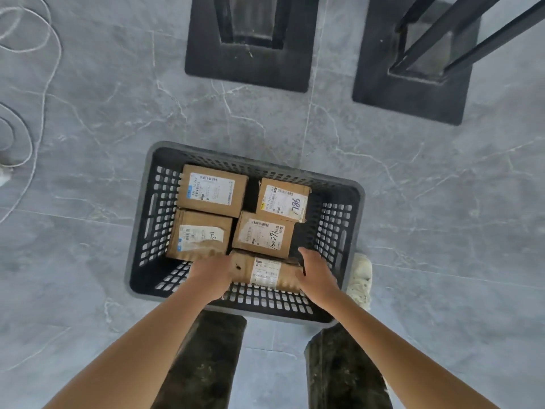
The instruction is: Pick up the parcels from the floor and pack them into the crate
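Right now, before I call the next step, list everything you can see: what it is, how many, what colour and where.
crate: one, dark grey perforated plastic, on the floor in front of the person
packed parcels: four, brown cardboard with white labels, lying in the crate's far and middle part
near parcel: one, brown cardboard, at the crate's near side, gripped at both ends
square bases: two, black, on the floor beyond the crate, each carrying black metal uprights
cord: one, white, looping on the floor at far left
floor: grey veined tiles
shoe: one, white, right of the crate
trouser legs: two, dark, bottom centre
left hand: grips the near parcel's left end
right hand: grips its right end
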Action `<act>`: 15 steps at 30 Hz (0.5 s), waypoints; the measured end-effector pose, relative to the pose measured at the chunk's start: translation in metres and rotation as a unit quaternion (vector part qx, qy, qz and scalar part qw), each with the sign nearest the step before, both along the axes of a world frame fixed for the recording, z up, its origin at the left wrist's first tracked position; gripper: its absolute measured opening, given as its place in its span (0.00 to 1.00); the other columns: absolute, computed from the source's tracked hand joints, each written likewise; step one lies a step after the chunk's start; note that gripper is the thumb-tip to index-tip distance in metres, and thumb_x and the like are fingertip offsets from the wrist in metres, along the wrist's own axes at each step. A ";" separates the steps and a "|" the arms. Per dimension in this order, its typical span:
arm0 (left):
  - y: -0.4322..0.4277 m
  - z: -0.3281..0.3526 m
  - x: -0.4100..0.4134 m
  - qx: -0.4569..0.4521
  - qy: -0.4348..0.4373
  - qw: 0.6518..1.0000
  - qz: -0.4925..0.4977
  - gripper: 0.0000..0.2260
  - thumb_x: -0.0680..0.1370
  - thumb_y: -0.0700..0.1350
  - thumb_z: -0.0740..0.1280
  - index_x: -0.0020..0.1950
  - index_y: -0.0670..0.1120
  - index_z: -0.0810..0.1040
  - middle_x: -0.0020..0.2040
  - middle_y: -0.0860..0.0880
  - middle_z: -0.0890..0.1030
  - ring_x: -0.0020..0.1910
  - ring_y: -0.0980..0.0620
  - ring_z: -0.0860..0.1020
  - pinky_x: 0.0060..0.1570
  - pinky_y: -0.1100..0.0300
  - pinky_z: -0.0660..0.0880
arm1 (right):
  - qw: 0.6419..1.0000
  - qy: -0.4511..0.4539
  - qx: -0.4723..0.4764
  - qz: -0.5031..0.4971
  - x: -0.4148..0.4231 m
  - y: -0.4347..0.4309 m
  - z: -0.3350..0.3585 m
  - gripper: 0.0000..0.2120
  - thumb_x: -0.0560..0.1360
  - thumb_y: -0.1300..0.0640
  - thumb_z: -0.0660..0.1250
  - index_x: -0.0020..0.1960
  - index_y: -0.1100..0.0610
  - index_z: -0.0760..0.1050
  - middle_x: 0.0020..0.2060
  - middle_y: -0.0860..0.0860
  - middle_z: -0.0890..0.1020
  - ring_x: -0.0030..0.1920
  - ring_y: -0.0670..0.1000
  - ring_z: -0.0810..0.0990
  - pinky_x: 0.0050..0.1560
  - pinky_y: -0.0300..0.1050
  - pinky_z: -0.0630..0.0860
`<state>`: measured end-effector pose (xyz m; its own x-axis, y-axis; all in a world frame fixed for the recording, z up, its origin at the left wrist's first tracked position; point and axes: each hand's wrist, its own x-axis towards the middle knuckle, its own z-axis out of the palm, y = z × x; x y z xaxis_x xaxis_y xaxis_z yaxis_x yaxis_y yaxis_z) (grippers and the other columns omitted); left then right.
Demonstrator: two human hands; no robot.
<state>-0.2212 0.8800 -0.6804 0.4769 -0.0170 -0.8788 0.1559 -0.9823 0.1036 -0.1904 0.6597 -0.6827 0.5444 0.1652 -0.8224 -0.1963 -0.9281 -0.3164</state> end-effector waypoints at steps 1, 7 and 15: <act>0.004 0.023 0.004 0.001 -0.017 1.000 -0.006 0.14 0.80 0.44 0.57 0.64 0.45 0.70 0.61 0.45 0.74 0.61 0.47 0.73 0.61 0.52 0.72 | 1.000 0.001 0.000 0.004 0.008 -0.003 0.019 0.24 0.79 0.58 0.59 0.74 0.59 0.60 0.68 0.56 0.69 0.68 0.53 0.68 0.67 0.45 0.66; 0.016 0.169 0.038 -0.038 -0.117 0.991 0.061 0.12 0.80 0.46 0.57 0.62 0.47 0.72 0.56 0.49 0.77 0.56 0.52 0.74 0.58 0.54 0.73 | 0.994 -0.060 0.059 -0.068 0.080 -0.003 0.162 0.15 0.80 0.58 0.59 0.66 0.59 0.70 0.62 0.54 0.76 0.62 0.50 0.74 0.57 0.37 0.68; -0.018 0.436 0.139 -0.118 -0.330 0.932 0.096 0.17 0.81 0.46 0.56 0.70 0.50 0.66 0.68 0.51 0.68 0.68 0.53 0.66 0.68 0.56 0.64 | 0.932 -0.255 0.201 -0.161 0.171 -0.027 0.431 0.13 0.80 0.57 0.59 0.63 0.55 0.74 0.59 0.48 0.78 0.59 0.43 0.74 0.59 0.36 0.69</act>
<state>-0.0824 0.8619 -0.2439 0.9258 -0.0314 -0.3766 0.1523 -0.8810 0.4480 -0.0198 0.6330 -0.2520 0.9224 0.1650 -0.3493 -0.1725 -0.6331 -0.7546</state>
